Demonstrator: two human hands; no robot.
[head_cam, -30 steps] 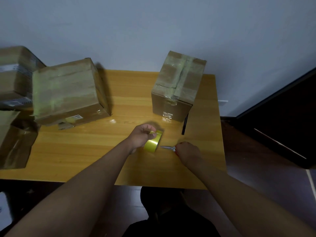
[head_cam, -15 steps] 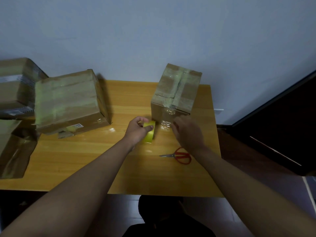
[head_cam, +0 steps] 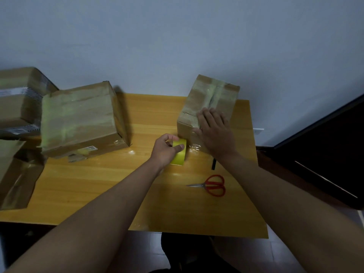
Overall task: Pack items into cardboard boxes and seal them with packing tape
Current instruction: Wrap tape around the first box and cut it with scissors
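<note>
Your right hand (head_cam: 213, 131) has left the red scissors (head_cam: 213, 185) and now lies flat, fingers straight, on the near top edge of the taped box (head_cam: 212, 99); that box stands at the table's (head_cam: 98, 184) far right, its tape seam running away from you toward the wall; your left hand (head_cam: 166, 150) pinches the yellow tape roll (head_cam: 179, 153), on edge just left of the box; the scissors lie nearer you, blades pointing left; a black pen (head_cam: 213, 164) lies between; three more boxes sit left: one sealed (head_cam: 78, 119), one behind (head_cam: 17, 99), one open (head_cam: 17, 176).
</note>
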